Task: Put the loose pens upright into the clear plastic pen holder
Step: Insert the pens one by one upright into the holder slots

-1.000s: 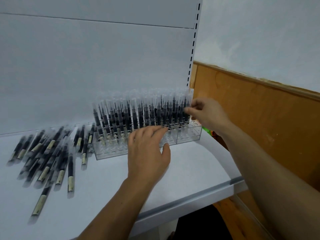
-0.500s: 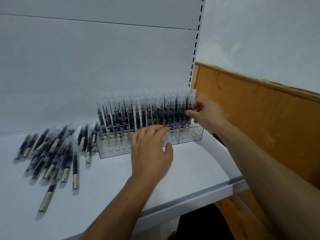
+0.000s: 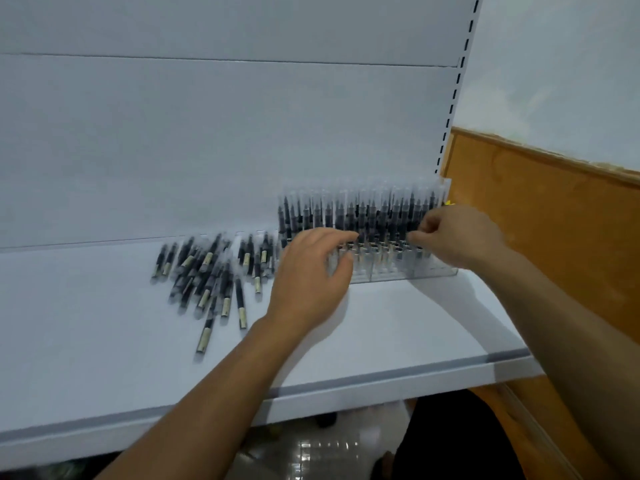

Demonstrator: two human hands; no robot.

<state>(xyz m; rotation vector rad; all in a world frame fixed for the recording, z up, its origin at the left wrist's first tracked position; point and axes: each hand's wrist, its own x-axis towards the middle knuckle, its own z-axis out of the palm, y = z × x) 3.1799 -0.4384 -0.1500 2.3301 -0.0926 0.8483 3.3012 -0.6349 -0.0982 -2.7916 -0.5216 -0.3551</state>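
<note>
A clear plastic pen holder (image 3: 437, 271) stands at the back right of the white shelf, packed with several upright black pens (image 3: 349, 216) in clear caps. A pile of loose pens (image 3: 207, 278) lies flat to its left. My left hand (image 3: 311, 275) rests with straight, spread fingers against the holder's front left part and hides that corner. My right hand (image 3: 457, 237) reaches in from the right with curled fingers, its fingertips pinching a pen in the holder's front rows.
The white shelf (image 3: 398, 334) has a grey front edge. A white back panel rises behind it, with a slotted upright (image 3: 446, 140) at its right end. A wooden wall panel (image 3: 554, 237) is close to the right of the holder.
My right hand has dropped from the holder's far right end toward the front rows. My left hand stays at the holder's front. The view has swung, so everything sits further right.
</note>
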